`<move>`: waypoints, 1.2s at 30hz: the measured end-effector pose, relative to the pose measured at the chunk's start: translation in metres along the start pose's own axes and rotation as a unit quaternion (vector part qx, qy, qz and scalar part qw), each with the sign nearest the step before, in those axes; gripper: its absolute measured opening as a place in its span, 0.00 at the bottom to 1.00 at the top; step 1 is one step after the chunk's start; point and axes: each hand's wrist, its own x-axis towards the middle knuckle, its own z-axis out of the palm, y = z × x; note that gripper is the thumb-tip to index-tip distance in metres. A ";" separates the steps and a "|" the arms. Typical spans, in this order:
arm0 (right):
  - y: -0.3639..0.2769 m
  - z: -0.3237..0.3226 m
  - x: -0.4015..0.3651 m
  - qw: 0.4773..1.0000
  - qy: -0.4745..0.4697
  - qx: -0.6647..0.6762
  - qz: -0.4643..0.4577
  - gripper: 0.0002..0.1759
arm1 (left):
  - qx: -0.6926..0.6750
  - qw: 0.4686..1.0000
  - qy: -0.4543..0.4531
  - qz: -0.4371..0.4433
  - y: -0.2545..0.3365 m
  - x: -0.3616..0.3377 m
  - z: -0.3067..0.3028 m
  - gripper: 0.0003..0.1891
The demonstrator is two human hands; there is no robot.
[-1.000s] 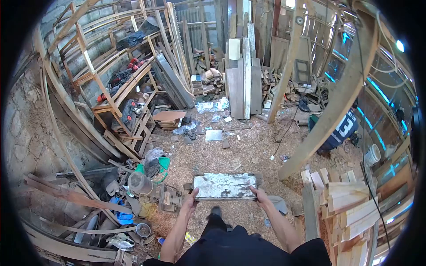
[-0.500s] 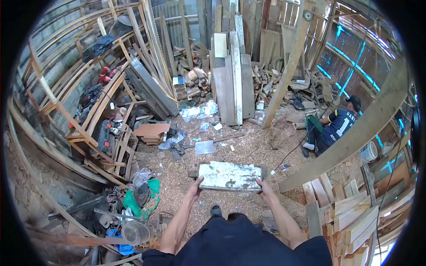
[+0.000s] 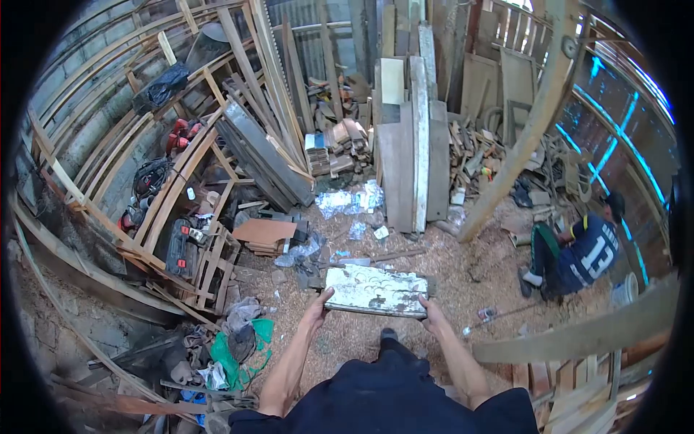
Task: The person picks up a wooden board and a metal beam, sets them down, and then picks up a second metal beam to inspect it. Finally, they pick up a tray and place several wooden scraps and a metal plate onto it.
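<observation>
A thick rectangular slab (image 3: pixel 376 289) with a worn, flaking white top is held level in front of my body. My left hand (image 3: pixel 316 309) grips its left end, thumb on the upper edge. At the opposite end my right hand (image 3: pixel 434 316) clasps it the same way. Darker, wood-like edges show along the slab's sides; its underside is hidden. Below it lies a floor covered in wood shavings (image 3: pixel 347 343), where one dark shoe (image 3: pixel 389 334) shows.
Ahead, tall boards (image 3: pixel 416 159) lean beside stacked wood offcuts (image 3: pixel 340 145). At left stands a wooden rack (image 3: pixel 155 210) with tools. Rags and a green cloth (image 3: pixel 225 358) lie lower left. A person (image 3: pixel 578 249) sits at right, near a slanted post (image 3: pixel 517 137) and a broad beam (image 3: pixel 571 336).
The surroundings have shifted right and partly downward in view, as my head and body moved. Both hands keep hold of the slab, which now covers part of a flat sheet on the floor.
</observation>
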 end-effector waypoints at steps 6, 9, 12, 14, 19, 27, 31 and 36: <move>-0.087 0.048 0.082 0.998 -0.010 0.057 0.017 0.22 | -0.009 0.998 0.039 0.053 0.060 0.087 0.018 0.24; -0.112 0.060 0.124 0.997 -0.055 0.047 0.012 0.24 | -0.040 0.997 0.038 0.054 0.088 0.124 0.016 0.21; -0.146 0.097 0.155 0.996 -0.067 0.062 0.000 0.26 | -0.112 0.991 0.022 0.073 0.121 0.164 0.021 0.24; -0.163 0.124 0.186 0.994 -0.081 0.053 -0.055 0.25 | -0.226 0.964 0.007 0.137 0.143 0.195 0.026 0.24; -0.194 0.154 0.278 0.987 -0.145 0.045 -0.046 0.33 | -0.186 0.970 0.011 0.154 0.191 0.306 -0.014 0.19; -0.254 0.228 0.356 0.978 -0.136 0.142 0.063 0.39 | -0.132 0.987 -0.023 0.093 0.278 0.420 -0.051 0.25; -0.250 0.240 0.417 0.999 -0.026 0.041 0.015 0.33 | -0.145 0.985 -0.021 0.089 0.313 0.458 -0.055 0.23; -0.250 0.258 0.474 1.000 -0.007 0.009 -0.011 0.27 | -0.115 0.988 0.041 0.090 0.351 0.505 -0.052 0.13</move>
